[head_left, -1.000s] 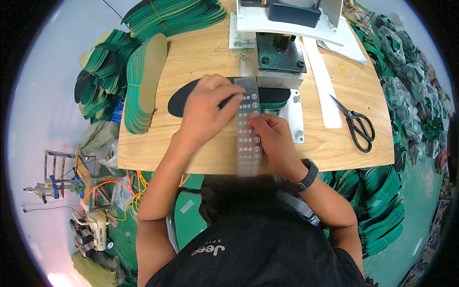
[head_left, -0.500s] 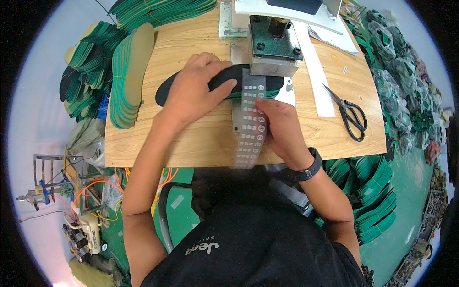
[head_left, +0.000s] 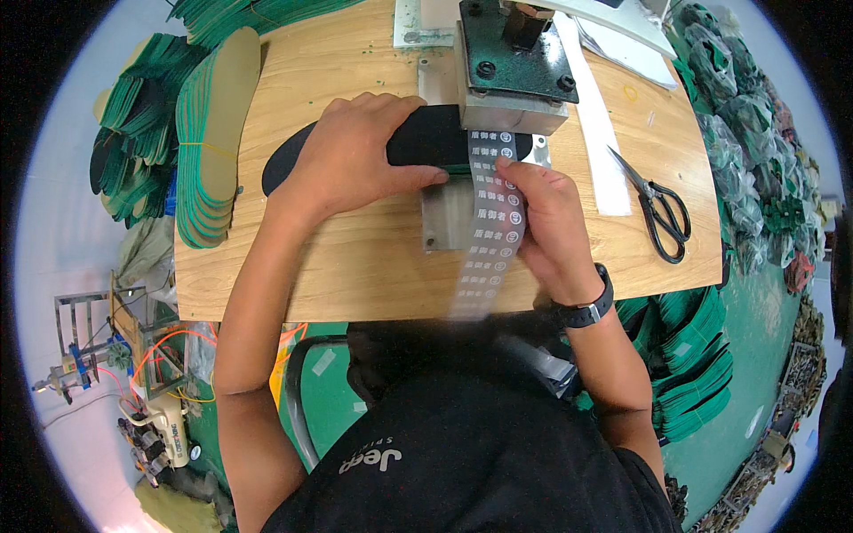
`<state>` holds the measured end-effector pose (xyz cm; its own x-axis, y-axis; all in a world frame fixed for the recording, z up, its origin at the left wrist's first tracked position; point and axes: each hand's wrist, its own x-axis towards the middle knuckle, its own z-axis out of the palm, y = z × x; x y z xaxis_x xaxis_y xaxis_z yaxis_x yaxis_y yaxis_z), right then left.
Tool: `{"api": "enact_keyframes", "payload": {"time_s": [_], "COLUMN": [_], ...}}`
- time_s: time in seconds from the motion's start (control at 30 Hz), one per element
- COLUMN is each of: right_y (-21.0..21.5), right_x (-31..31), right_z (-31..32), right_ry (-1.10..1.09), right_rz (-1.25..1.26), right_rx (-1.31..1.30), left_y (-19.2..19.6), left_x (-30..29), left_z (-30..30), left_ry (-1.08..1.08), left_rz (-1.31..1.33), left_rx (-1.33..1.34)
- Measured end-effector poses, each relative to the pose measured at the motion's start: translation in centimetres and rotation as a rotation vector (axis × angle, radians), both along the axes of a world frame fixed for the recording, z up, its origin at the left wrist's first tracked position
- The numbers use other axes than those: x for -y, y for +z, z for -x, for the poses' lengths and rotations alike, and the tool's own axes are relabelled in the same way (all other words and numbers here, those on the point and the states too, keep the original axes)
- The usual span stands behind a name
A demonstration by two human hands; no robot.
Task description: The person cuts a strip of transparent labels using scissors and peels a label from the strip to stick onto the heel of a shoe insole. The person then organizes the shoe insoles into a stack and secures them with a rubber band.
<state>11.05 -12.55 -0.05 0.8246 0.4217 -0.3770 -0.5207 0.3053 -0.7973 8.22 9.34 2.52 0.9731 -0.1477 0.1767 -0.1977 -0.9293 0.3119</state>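
Note:
My left hand (head_left: 351, 160) grips the near edge of a small stack of insoles with a black top (head_left: 426, 136) and green layers below. Its thumb lies along the near side, fingers over the far side. The stack's right end sits at a press head (head_left: 514, 114), a metal block under a dark bolted plate. My right hand (head_left: 553, 213) pinches a translucent label strip (head_left: 491, 218) with white print between thumb and fingers. From the insole by the press head, the strip crosses the metal base plate (head_left: 442, 226) and hangs toward the table's near edge, its lower end blurred.
Black-handled scissors (head_left: 662, 218) and a long white strip (head_left: 600, 151) lie right on the wooden table (head_left: 355, 275). Bundled insoles (head_left: 213, 142) stand at the left, with more piles (head_left: 142, 124) beyond the edge. Green insole stacks (head_left: 693, 364) are below right, bagged goods (head_left: 737, 160) further out.
The view has shifted slightly closer to the press. My left thumb has straightened along the insoles' near side. My right hand and the strip sit a little further right, with the strip's end swinging.

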Motion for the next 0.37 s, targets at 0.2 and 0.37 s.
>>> {"api": "enact_keyframes", "payload": {"time_s": [0.2, 0.37], "right_y": [-0.25, -0.36], "right_x": [-0.01, 0.35], "right_z": [-0.18, -0.29], "right_ry": [0.005, 0.017], "right_rz": [-0.019, -0.001], "right_rx": [0.007, 0.011], "left_y": [-0.26, -0.75], "left_x": [-0.17, -0.26], "left_z": [-0.19, -0.45], "left_ry": [-0.012, -0.005], "left_rz": [-0.003, -0.003], "left_rx": [0.034, 0.01]}}
